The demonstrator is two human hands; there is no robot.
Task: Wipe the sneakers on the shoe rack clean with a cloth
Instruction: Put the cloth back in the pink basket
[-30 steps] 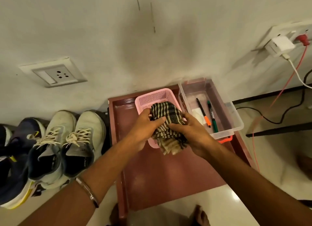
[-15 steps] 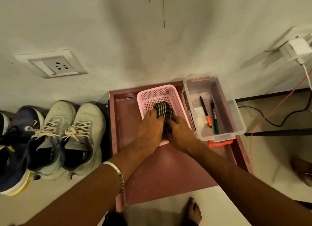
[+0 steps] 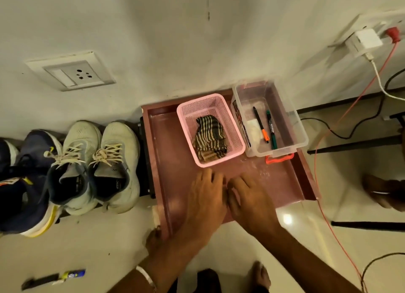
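Two pale sneakers (image 3: 96,165) sit side by side at the left, toes to the wall, next to a dark blue pair (image 3: 28,183). Right of them lies a maroon tray (image 3: 166,161) holding a pink basket (image 3: 237,148), and the striped cloth (image 3: 209,139) is crumpled inside it. Just below the basket, both hands hover over the tray, left hand (image 3: 206,196) and right hand (image 3: 252,203) side by side, fingers spread flat and holding nothing. Further right, a clear tub (image 3: 300,137) holds two markers (image 3: 266,128).
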